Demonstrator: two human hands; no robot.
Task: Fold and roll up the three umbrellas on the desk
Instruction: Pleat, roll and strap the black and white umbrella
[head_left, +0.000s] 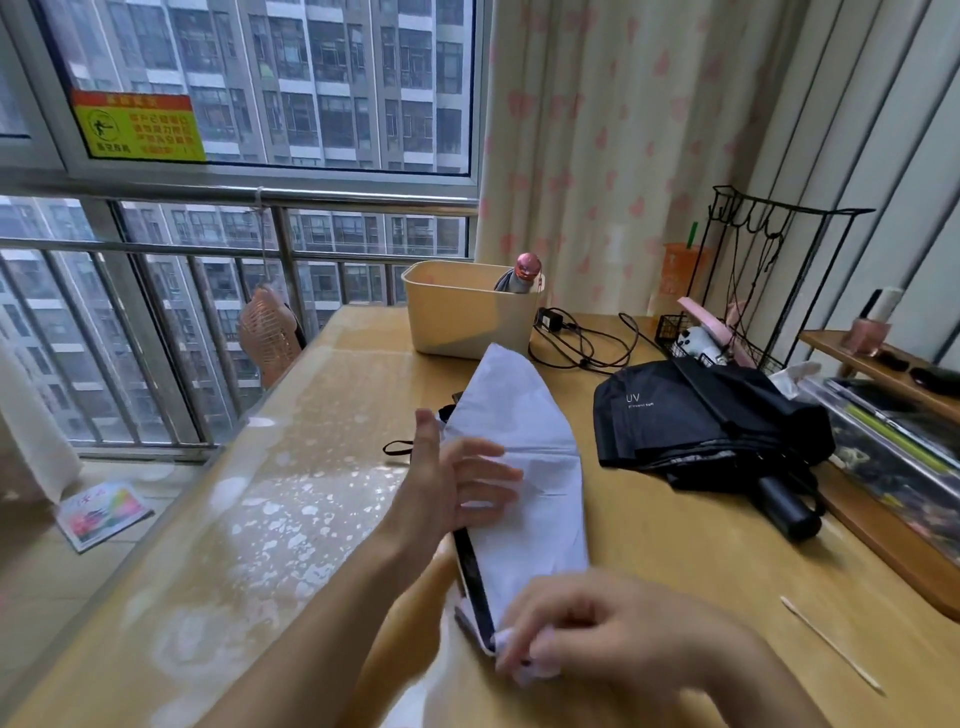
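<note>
Two hands are shown on the white umbrella (524, 457) held over the desk (291, 467): the right hand (618, 631) is pinched on its near end, the left hand (457, 480) is laid against the canopy with fingers spread. Loose folds may slip out — only one end is gripped. The black umbrella (711, 421) is left unrolled alongside.

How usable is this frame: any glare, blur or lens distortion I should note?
Head view: daylight from the window puts patchy glare on the desk at left; the wide-angle lens bends the curtain and railing lines; the right hand is slightly soft, the left hand sharper; the white umbrella looks bright, the black umbrella stays readable.
</note>
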